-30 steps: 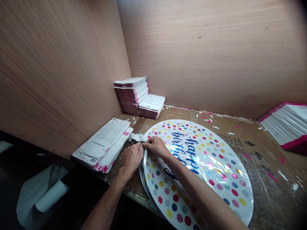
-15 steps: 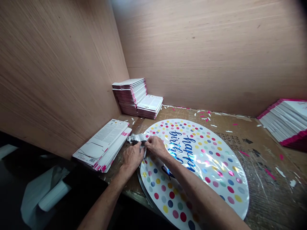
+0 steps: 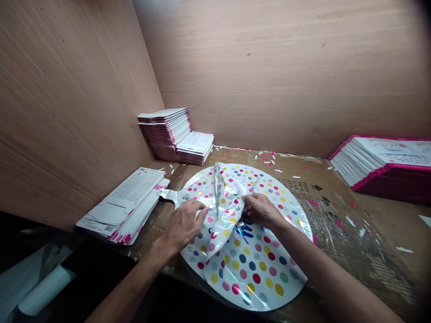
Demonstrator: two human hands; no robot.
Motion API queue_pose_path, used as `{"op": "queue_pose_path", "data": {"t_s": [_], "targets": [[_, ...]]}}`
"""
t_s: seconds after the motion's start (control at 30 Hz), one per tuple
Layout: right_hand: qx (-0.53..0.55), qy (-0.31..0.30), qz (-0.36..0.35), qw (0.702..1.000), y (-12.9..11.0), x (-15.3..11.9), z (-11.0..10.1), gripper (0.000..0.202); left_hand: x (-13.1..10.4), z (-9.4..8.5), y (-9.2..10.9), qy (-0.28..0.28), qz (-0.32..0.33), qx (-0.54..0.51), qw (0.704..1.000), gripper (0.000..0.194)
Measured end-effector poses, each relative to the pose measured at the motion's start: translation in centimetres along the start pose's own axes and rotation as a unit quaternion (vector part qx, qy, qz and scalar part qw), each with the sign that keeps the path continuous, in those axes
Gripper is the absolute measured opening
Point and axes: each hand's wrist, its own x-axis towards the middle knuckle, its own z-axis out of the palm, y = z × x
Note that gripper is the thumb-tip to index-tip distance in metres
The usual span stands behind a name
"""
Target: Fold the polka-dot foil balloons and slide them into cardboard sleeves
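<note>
A round white foil balloon with coloured dots and dark blue lettering lies flat on the cardboard surface, its left part lifted and folded over toward the middle. My right hand pinches the edge of the folded part, near the lettering. Over the left side of the foil, my left hand has its fingers bent and apart, with nothing held. A silvery tail of foil sticks out at the upper left, beside the flat cartons.
Flat printed cartons lie at the left. Two carton stacks stand in the back left corner, by the wooden walls. More pink-edged cartons lean at the right. White and pink paper scraps dot the cardboard.
My right hand has moved right, folding the foil's left part over. My left hand has let go of the tail and opened. The view has shifted to the right.
</note>
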Motion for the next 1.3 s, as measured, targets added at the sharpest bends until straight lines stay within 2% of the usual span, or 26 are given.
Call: {"op": "queue_pose_path", "data": {"t_s": [0.07,0.13,0.2,0.27,0.33,0.43,0.53,0.63,0.7,0.77,0.83,0.9,0.93,0.97,1.07,1.1,1.17,1.3], "targets": [[-0.007,-0.019,-0.014,1.0,-0.4,0.6,0.9,0.021,2.6,1.0,1.2,-0.032,-0.003,-0.048,0.998,0.032],[-0.014,-0.024,-0.036,0.999,-0.8,1.0,1.1,0.024,6.1,1.5,1.6,-0.03,-0.033,-0.05,0.998,0.034],[-0.027,-0.009,-0.049,0.998,-0.9,0.9,0.1,0.027,8.6,1.6,2.2,-0.011,-0.04,-0.049,0.998,0.038],[-0.043,0.016,-0.043,0.998,-0.4,0.5,-1.9,0.03,8.6,2.0,3.3,0.006,-0.031,-0.058,0.998,0.048],[-0.064,0.038,-0.02,0.997,0.4,0.0,-4.4,0.035,5.9,3.3,4.7,0.013,-0.009,-0.069,0.997,0.058],[-0.101,0.049,0.02,0.994,1.7,-0.8,-7.5,0.04,-1.3,6.8,6.6,0.026,0.027,-0.052,0.998,0.069],[-0.152,0.053,0.025,0.987,2.4,-1.4,-9.3,0.039,-8.0,10.5,7.9,0.136,0.089,0.016,0.987,0.081],[-0.212,0.077,-0.012,0.974,2.4,-1.8,-10.4,0.03,-11.6,12.6,8.6,0.194,0.14,0.059,0.969,0.09],[-0.245,0.111,-0.04,0.962,2.2,-2.0,-10.6,0.026,-12.6,12.9,8.6,0.189,0.164,0.076,0.965,0.095],[-0.291,0.172,-0.099,0.936,2.0,-1.9,-10.4,0.03,-13.2,12.9,8.2,0.177,0.211,0.092,0.957,0.097],[-0.379,0.212,-0.218,0.874,1.9,-1.6,-9.8,0.041,-13.6,12.8,7.5,0.179,0.286,0.105,0.936,0.088],[-0.491,0.188,-0.324,0.786,2.2,-1.0,-9.1,0.047,-13.8,12.6,6.4,0.189,0.334,0.099,0.918,0.075],[-0.543,0.161,-0.34,0.751,2.5,-0.6,-8.8,0.048,-13.7,12.4,5.8,0.19,0.324,0.086,0.923,0.071],[-0.584,0.133,-0.328,0.731,2.9,-0.2,-8.6,0.048,-13.5,12.1,5.1,0.186,0.287,0.072,0.937,0.07],[-0.655,0.105,-0.244,0.707,4.4,0.7,-8.3,0.049,-11.9,11.1,2.6,0.17,0.123,0.072,0.975,0.075],[-0.663,0.108,-0.226,0.705,4.9,0.8,-8.3,0.05,-11.0,10.8,1.6,0.161,0.095,0.089,0.978,0.074],[-0.668,0.122,-0.206,0.705,5.8,0.8,-8.1,0.051,-9.0,10.3,-0.2,0.132,0.082,0.122,0.98,0.071],[-0.661,0.169,-0.172,0.711,6.9,-0.1,-7.4,0.052,-5.3,8.6,-2.8,0.047,0.115,0.119,0.985,0.064]]}}
